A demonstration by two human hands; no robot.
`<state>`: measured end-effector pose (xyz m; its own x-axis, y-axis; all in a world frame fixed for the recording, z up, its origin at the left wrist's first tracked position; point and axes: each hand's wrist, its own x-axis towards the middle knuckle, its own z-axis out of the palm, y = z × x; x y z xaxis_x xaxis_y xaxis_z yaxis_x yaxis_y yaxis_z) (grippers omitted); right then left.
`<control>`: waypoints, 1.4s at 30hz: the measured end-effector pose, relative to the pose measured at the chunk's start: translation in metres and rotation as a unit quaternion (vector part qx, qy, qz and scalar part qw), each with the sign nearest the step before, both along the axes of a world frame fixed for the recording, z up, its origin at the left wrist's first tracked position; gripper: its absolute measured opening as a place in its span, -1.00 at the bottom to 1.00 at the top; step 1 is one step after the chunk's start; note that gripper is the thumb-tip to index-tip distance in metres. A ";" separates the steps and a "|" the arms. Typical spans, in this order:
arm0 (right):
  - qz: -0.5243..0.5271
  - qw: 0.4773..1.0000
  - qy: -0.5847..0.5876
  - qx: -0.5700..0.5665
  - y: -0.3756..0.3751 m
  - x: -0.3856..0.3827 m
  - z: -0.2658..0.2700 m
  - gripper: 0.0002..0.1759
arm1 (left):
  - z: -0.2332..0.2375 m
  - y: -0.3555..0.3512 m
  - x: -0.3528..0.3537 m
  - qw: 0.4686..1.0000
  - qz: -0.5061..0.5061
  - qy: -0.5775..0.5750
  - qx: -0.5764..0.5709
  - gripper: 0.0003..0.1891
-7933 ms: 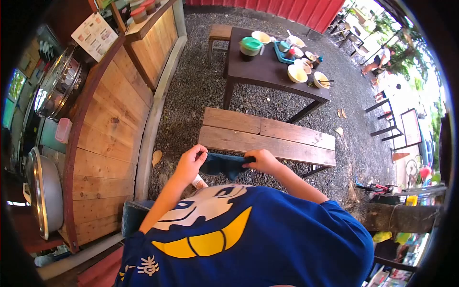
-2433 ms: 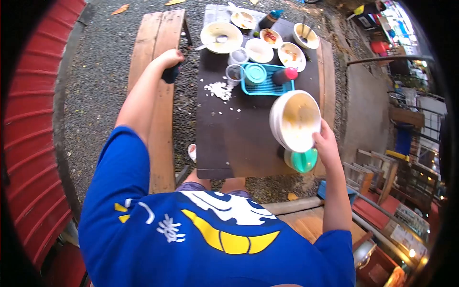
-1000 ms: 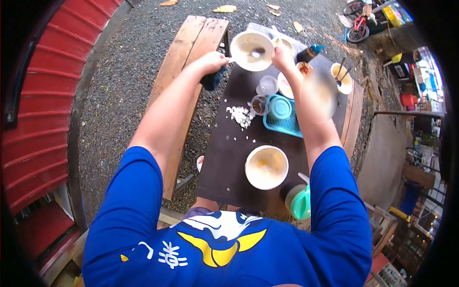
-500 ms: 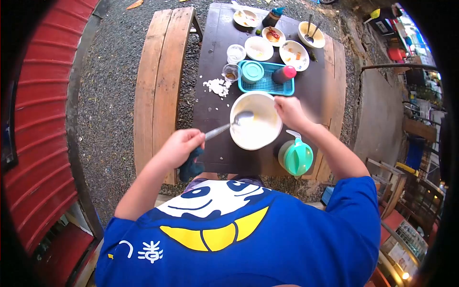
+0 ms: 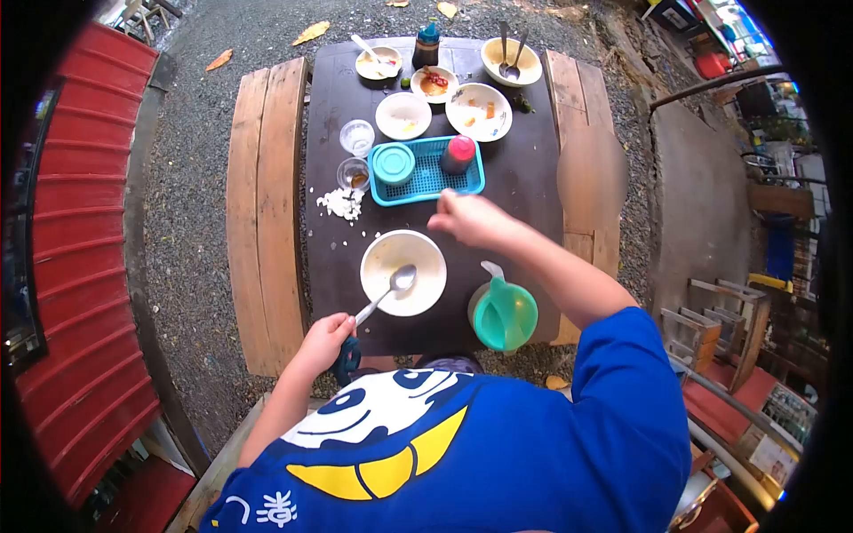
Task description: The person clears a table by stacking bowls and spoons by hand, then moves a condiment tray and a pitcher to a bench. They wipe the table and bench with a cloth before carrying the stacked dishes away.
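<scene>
Person wears a royal-blue T-shirt [image 5: 551, 444] w/ short sleeves; the right sleeve [image 5: 635, 351] ends approx. at the elbow. The front carries a big cartoon print: a white face patch [image 5: 373, 410] w/ eyes outlined in dark blue. Next to it is a yellow crescent [image 5: 382, 466], split by dark lines into segments like a grin. White brush-style characters [image 5: 267, 508] sit on the wearer's left side. Forearms, left hand [image 5: 324, 336] & right hand [image 5: 466, 219] are uncovered.
</scene>
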<state>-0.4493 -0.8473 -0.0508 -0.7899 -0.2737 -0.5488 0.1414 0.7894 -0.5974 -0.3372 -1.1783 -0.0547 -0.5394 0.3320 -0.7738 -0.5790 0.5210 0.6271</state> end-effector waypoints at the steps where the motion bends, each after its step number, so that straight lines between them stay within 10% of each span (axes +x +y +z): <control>1: -0.103 0.992 -0.057 -0.050 0.029 -0.023 0.001 -0.67 | -0.006 -0.002 0.004 1.000 -0.008 0.019 -0.017 -0.66; 5: -0.395 0.885 0.190 -0.159 0.189 -0.138 -0.105 -0.72 | 0.011 0.010 0.008 0.997 0.074 -0.037 0.006 -0.66; 8: -0.555 0.810 0.101 -0.160 0.256 -0.226 -0.164 -0.60 | 0.015 0.019 0.010 0.995 0.093 -0.026 -0.011 -0.66; 17: -0.590 0.794 0.144 0.010 0.230 -0.267 -0.162 -0.58 | 0.032 0.024 0.013 0.988 0.145 -0.035 -0.027 -0.66; 27: -0.438 0.852 0.288 0.002 0.314 -0.198 -0.126 -0.57 | 0.045 0.012 0.006 0.994 0.098 0.024 -0.043 -0.66; 34: -0.333 0.919 0.196 -0.079 0.179 -0.033 0.041 -0.48 | 0.072 -0.026 0.002 0.996 0.072 0.041 0.010 -0.66; 42: -0.089 0.973 0.191 -0.091 0.017 0.069 0.016 -0.50 | 0.143 -0.047 -0.015 0.994 -0.073 0.084 -0.018 -0.67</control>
